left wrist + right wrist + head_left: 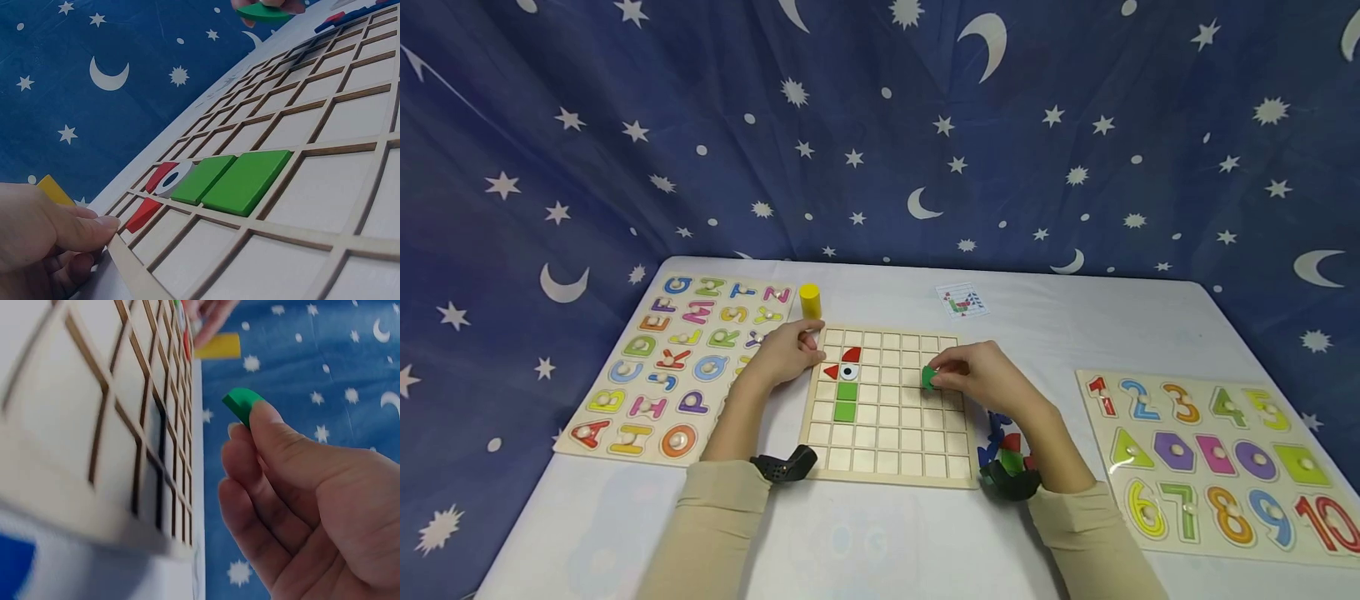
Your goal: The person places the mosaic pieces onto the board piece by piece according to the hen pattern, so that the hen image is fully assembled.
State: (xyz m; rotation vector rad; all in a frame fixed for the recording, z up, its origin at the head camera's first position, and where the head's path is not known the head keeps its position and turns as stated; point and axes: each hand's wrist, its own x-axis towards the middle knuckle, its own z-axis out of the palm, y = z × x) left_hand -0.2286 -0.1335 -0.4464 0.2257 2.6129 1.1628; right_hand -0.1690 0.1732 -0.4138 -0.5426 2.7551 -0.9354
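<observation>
The right hand (pixel 981 379) pinches a small green piece (pixel 929 377) between thumb and curled fingers, holding it just above the right half of the wooden grid board (pixel 891 467); the right wrist view shows the piece's rounded green edge poking out past the thumb tip, clear of the board's surface. Over on the other side, the left hand (pixel 786 354) rests at the board's upper left corner, fingers loosely bent and fingertips (pixel 106 223) touching the wooden rim, gripping nothing. On the board, near that corner, sit two red pieces (pixel 851 356), a round black-and-white eye piece (pixel 848 372) and, below them, two green squares (pixel 846 401) side by side in one column. A yellow cylinder (pixel 809 299) stands upright on the desk (pixel 880 542) just behind the left hand. A heap of loose coloured pieces (pixel 1009 446) lies by the board's lower right corner, partly hidden by the right forearm. An alphabet puzzle (pixel 685 367) lies to the left, a number puzzle (pixel 1217 462) to the right, and a small pattern card (pixel 962 300) beyond the board.
</observation>
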